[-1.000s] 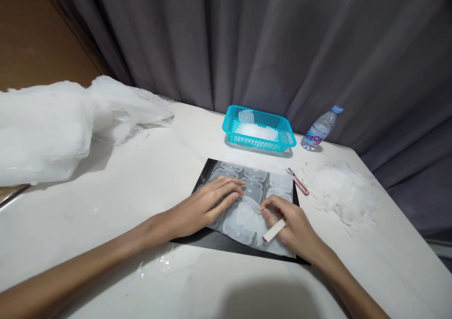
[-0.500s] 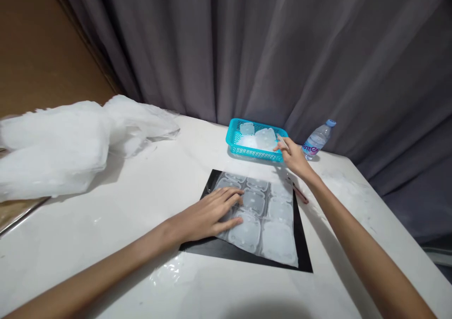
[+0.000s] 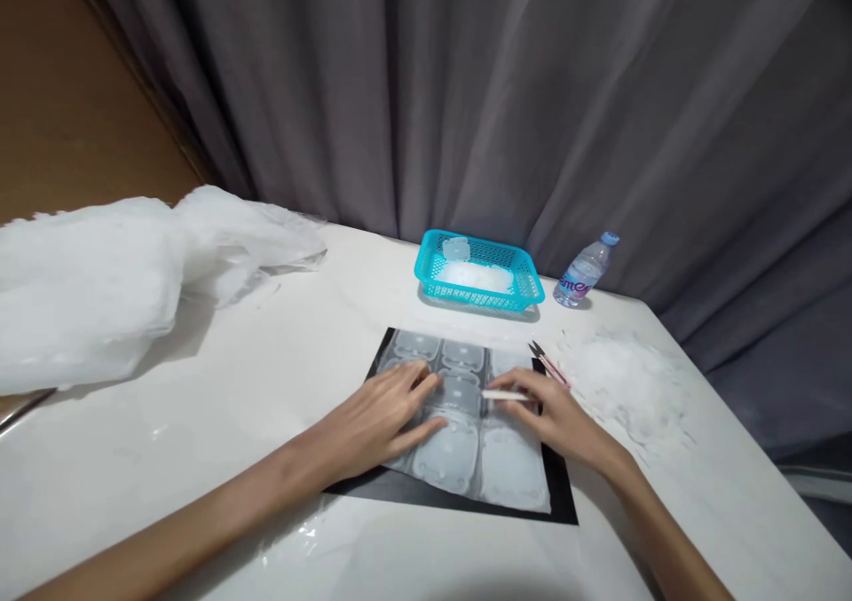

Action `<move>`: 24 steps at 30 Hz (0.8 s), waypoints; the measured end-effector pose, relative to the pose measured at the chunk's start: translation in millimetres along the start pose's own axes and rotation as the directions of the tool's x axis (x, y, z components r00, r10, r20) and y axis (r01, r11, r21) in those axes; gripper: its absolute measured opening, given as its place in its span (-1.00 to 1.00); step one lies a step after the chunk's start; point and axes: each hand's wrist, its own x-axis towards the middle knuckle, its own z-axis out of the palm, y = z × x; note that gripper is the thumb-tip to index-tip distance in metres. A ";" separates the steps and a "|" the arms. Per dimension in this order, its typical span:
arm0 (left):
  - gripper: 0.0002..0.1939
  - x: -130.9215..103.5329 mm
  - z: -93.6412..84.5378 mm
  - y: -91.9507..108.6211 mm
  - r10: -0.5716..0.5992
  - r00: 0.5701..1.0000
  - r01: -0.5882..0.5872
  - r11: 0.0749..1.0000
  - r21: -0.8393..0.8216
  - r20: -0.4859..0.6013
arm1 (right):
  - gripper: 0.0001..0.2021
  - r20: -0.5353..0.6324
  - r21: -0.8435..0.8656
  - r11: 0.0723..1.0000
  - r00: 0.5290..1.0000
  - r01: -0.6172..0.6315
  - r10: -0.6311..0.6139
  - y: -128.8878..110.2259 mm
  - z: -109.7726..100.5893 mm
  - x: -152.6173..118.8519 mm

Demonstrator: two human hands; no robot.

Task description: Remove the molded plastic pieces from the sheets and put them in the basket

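A translucent sheet with several rounded-square panels (image 3: 447, 452) lies on a black mat (image 3: 563, 490). My left hand (image 3: 392, 410) rests flat with spread fingers on the sheet's left part. Over its right part is my right hand (image 3: 542, 406), pinching a thin white stick (image 3: 504, 396) whose tip points left toward the middle column. Part of the sheet is hidden under both hands. Behind the mat, a turquoise basket (image 3: 477, 299) holds a small translucent piece (image 3: 456, 249) and a white heap (image 3: 476, 276).
Pink-handled snips (image 3: 552, 368) lie at the mat's right back corner. White scraps (image 3: 632, 383) are scattered on the right. A water bottle (image 3: 586, 270) stands beside the basket. A large white plastic bundle (image 3: 86, 290) lies at the left on the white table (image 3: 266, 361).
My right hand has come from the basket down to the sheet with the stick. The larger translucent piece at the basket's right no longer shows there. My left hand stays on the sheet.
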 end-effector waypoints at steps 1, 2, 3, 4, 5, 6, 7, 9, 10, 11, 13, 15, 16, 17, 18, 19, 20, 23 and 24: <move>-0.66 0.1 0.4 -0.6 -0.012 1.000 0.012 1.000 -0.017 0.010 | -0.77 0.095 0.064 0.998 0.995 0.011 -0.017 -4.8 -0.7 -1.2; -0.66 0.4 0.8 -1.3 -0.015 1.000 0.016 0.999 -0.030 0.026 | -0.77 0.150 0.102 0.995 0.988 0.017 -0.033 -8.9 -1.5 -2.3; -0.67 0.8 0.9 -2.1 -0.007 0.999 0.008 0.999 -0.039 0.041 | -0.76 0.166 0.118 0.993 0.985 0.023 -0.043 -12.0 -2.5 -3.2; -0.70 1.4 0.9 -2.9 0.012 0.999 -0.010 0.999 -0.045 0.047 | -0.76 0.155 0.116 0.993 0.987 0.029 -0.047 -14.0 -3.5 -4.1; -0.72 2.1 0.6 -3.7 0.037 0.998 -0.035 0.998 -0.047 0.042 | -0.76 0.142 0.108 0.994 0.989 0.031 -0.047 -14.9 -4.7 -4.8; -0.74 2.9 0.2 -4.5 0.063 0.998 -0.062 0.997 -0.050 0.030 | -0.77 0.143 0.102 0.994 0.989 0.032 -0.046 -15.1 -5.9 -5.4; -0.75 3.6 -0.5 -5.2 0.087 0.996 -0.086 0.995 -0.055 0.014 | -0.76 0.157 0.096 0.995 0.986 0.032 -0.047 -14.8 -7.0 -5.9; -0.75 5.0 -2.1 -6.7 0.126 0.992 -0.127 0.989 -0.070 -0.018 | -0.74 0.193 0.074 0.997 0.980 0.038 -0.052 -13.5 -8.9 -6.8; -0.75 5.6 -2.9 -7.5 0.142 0.989 -0.144 0.987 -0.076 -0.030 | -0.74 0.204 0.063 0.997 0.977 0.046 -0.058 -13.2 -9.6 -7.2; -0.74 6.2 -3.9 -8.2 0.164 0.986 -0.167 0.983 -0.081 -0.044 | -0.76 0.206 0.059 0.997 0.976 0.057 -0.068 -13.3 -10.2 -7.7; -0.73 7.0 -6.5 -9.2 0.207 0.974 -0.215 0.973 -0.087 -0.091 | -0.78 0.188 0.079 0.994 0.978 0.074 -0.088 -14.7 -12.2 -8.8; -0.72 7.7 -11.6 -8.6 0.200 0.969 -0.219 0.968 -0.120 -0.148 | -0.82 0.153 0.118 0.990 0.983 0.081 -0.098 -17.2 -16.5 -10.2; -0.73 8.2 -15.7 -7.4 0.169 0.970 -0.199 0.965 -0.170 -0.173 | -0.84 0.123 0.132 0.988 0.988 0.081 -0.098 -18.4 -19.8 -11.2; -0.75 8.7 -20.9 -5.7 0.123 0.976 -0.167 0.954 -0.250 -0.181 | -0.86 0.086 0.139 0.987 0.992 0.082 -0.095 -19.4 -23.7 -12.4; -0.76 9.2 -27.0 -3.6 0.071 0.986 -0.121 0.926 -0.357 -0.151 | -0.88 0.054 0.142 0.986 0.994 0.083 -0.092 -20.2 -28.3 -13.9; -0.77 9.7 -33.5 -1.4 0.026 0.996 -0.064 0.876 -0.478 -0.084 | -0.89 0.031 0.150 0.985 0.995 0.085 -0.091 -20.6 -33.0 -15.6; -0.77 10.1 -39.8 0.6 0.009 0.999 0.011 0.804 -0.595 0.032 | -0.89 0.024 0.173 0.981 0.995 0.087 -0.092 -20.9 -37.7 -17.4; -0.73 11.0 -51.1 3.3 0.106 0.892 0.306 0.573 -0.760 0.439 | -0.86 0.189 0.304 0.950 0.974 0.065 -0.127 -20.7 -47.5 -22.8; -0.70 11.2 -50.7 2.5 0.128 0.852 0.371 0.536 -0.758 0.508 | -0.85 0.283 0.346 0.937 0.948 0.040 -0.145 -20.2 -48.0 -23.6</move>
